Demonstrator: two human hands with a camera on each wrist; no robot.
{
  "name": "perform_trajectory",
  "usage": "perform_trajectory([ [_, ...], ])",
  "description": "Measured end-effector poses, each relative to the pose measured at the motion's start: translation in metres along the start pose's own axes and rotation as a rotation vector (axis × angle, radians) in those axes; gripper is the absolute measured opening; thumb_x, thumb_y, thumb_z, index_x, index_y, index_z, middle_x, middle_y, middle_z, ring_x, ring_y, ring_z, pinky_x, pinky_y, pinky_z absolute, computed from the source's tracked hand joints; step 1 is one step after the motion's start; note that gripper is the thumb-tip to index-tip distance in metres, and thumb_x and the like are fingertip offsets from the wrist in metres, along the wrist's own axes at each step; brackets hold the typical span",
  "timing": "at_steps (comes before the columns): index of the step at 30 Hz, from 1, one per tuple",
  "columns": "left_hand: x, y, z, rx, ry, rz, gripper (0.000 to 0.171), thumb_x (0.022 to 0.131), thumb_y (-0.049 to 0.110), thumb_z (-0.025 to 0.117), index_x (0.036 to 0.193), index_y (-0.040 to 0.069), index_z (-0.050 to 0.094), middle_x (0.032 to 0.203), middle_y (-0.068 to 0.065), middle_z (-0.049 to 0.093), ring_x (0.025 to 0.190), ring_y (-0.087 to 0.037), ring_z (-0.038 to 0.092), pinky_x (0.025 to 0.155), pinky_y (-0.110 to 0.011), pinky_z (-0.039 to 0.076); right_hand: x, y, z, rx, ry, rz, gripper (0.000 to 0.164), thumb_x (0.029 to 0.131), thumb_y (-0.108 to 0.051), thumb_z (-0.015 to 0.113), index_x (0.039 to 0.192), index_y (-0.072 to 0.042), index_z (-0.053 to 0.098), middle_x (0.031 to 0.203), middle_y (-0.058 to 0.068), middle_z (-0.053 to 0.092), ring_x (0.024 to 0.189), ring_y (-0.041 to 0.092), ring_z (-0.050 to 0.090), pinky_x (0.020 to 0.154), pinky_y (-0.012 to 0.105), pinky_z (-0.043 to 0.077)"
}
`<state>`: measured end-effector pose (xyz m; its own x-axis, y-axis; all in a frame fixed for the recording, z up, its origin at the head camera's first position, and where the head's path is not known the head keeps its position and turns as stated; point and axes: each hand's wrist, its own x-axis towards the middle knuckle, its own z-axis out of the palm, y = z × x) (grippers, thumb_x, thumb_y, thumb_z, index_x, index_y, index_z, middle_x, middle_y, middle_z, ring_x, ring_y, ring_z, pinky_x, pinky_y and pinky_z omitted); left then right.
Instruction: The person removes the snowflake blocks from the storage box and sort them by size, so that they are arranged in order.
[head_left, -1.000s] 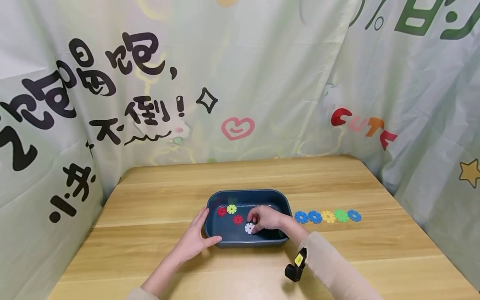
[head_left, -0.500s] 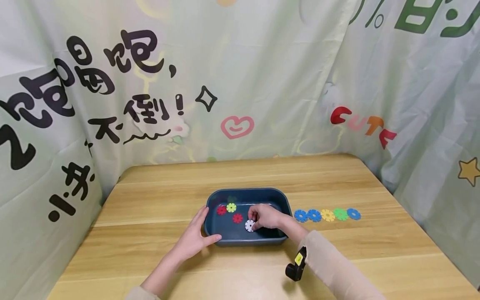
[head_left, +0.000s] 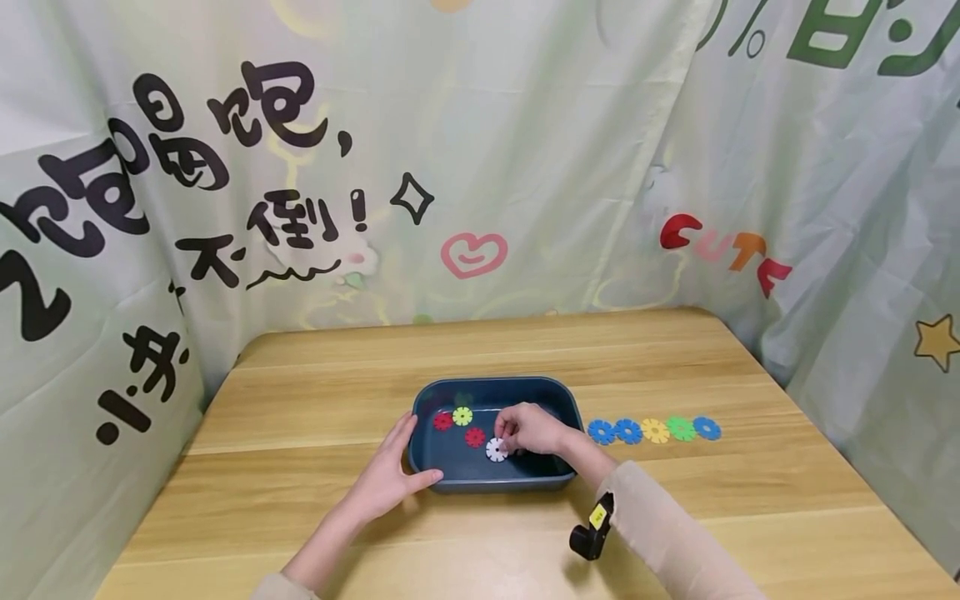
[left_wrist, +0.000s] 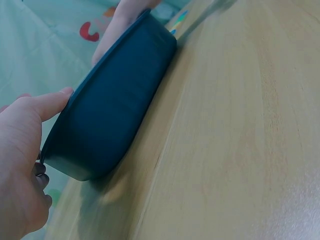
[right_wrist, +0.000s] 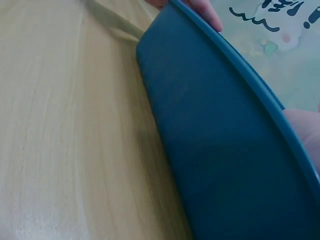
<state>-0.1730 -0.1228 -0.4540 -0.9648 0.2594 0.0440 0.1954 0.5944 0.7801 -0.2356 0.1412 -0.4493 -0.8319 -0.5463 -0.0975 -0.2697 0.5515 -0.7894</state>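
In the head view, a dark blue plastic basin (head_left: 495,485) stands on the wooden table. My left hand (head_left: 386,479) grips its left end, thumb on the front rim; the left wrist view shows the fingers curled at the basin's end. Inside the basin, my right hand (head_left: 531,429) pinches a white snowflake building disc (head_left: 496,450) near the floor. To its left lie a red disc (head_left: 475,437), another red disc (head_left: 443,421) and a yellow-green disc (head_left: 462,416). The basin's wall (right_wrist: 210,115) hides most of my right hand in the right wrist view.
Right of the basin, several discs form a row on the table: two blue discs, a yellow disc (head_left: 656,431), a green disc (head_left: 681,429) and a blue disc (head_left: 707,428). A printed curtain (head_left: 555,167) encloses the table's back and sides.
My right hand and the white disc have shifted very slightly left inside the basin. My left hand, the basin and the other discs have stayed in place.
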Motion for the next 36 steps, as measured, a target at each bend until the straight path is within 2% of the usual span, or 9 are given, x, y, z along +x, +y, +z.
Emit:
perform_trajectory([
  [5, 0.001, -0.002, 0.000, 0.008, 0.005, 0.005, 0.094, 0.074, 0.036, 0.077, 0.144, 0.000, 0.027, 0.151, -0.016, 0.020, 0.135, -0.038, 0.022, 0.102, -0.059, 0.025, -0.001, -0.002, -0.002, 0.081, 0.034, -0.002, 0.007, 0.081, 0.003, 0.066, 0.083, -0.001, 0.061, 0.069, 0.003, 0.058, 0.061, 0.019, 0.059, 0.058, 0.032, 0.053],
  [12, 0.000, -0.003, 0.000, 0.002, 0.010, 0.005, 0.094, 0.074, 0.036, 0.077, 0.144, 0.000, 0.027, 0.151, -0.017, 0.021, 0.135, -0.039, 0.022, 0.102, -0.060, 0.025, -0.001, -0.003, -0.005, 0.144, 0.182, -0.026, 0.005, 0.084, 0.000, 0.065, 0.087, 0.000, 0.061, 0.074, 0.006, 0.058, 0.065, 0.021, 0.060, 0.061, 0.035, 0.054],
  [17, 0.000, -0.002, 0.000, -0.003, 0.010, 0.007, 0.093, 0.074, 0.035, 0.077, 0.145, 0.000, 0.027, 0.151, -0.016, 0.020, 0.135, -0.039, 0.022, 0.102, -0.060, 0.026, 0.000, -0.002, -0.008, 0.238, 0.255, -0.028, 0.007, 0.085, 0.000, 0.064, 0.090, 0.004, 0.060, 0.077, 0.010, 0.058, 0.068, 0.023, 0.059, 0.063, 0.038, 0.055],
  [24, 0.000, -0.001, 0.000, 0.000, 0.002, 0.008, 0.093, 0.074, 0.035, 0.077, 0.144, 0.000, 0.027, 0.151, -0.016, 0.021, 0.135, -0.039, 0.022, 0.102, -0.060, 0.026, -0.004, 0.001, -0.016, 0.382, 0.290, -0.118, 0.010, 0.085, -0.004, 0.065, 0.089, 0.003, 0.059, 0.075, 0.007, 0.060, 0.066, 0.020, 0.061, 0.062, 0.034, 0.055],
  [27, 0.000, 0.000, 0.001, -0.006, 0.001, 0.005, 0.093, 0.074, 0.035, 0.077, 0.144, 0.000, 0.027, 0.151, -0.016, 0.021, 0.135, -0.039, 0.022, 0.102, -0.060, 0.025, -0.005, -0.001, -0.020, 0.414, 0.310, -0.087, 0.012, 0.085, -0.003, 0.064, 0.091, 0.006, 0.059, 0.076, 0.008, 0.061, 0.067, 0.020, 0.062, 0.064, 0.034, 0.055],
  [30, 0.000, 0.000, 0.000, -0.007, 0.003, 0.002, 0.093, 0.075, 0.035, 0.077, 0.145, 0.000, 0.027, 0.151, -0.016, 0.021, 0.135, -0.039, 0.022, 0.102, -0.060, 0.025, -0.005, -0.005, -0.023, 0.441, 0.320, -0.009, 0.014, 0.086, 0.001, 0.062, 0.095, 0.011, 0.057, 0.078, 0.011, 0.061, 0.069, 0.019, 0.061, 0.068, 0.037, 0.055],
  [36, 0.000, 0.001, 0.000, -0.012, 0.001, 0.005, 0.093, 0.074, 0.034, 0.077, 0.144, 0.000, 0.027, 0.151, -0.016, 0.021, 0.135, -0.039, 0.022, 0.102, -0.060, 0.025, -0.012, -0.007, -0.032, 0.498, 0.334, -0.018, 0.017, 0.084, 0.008, 0.060, 0.096, 0.018, 0.052, 0.074, 0.005, 0.058, 0.065, 0.013, 0.058, 0.066, 0.033, 0.055],
])
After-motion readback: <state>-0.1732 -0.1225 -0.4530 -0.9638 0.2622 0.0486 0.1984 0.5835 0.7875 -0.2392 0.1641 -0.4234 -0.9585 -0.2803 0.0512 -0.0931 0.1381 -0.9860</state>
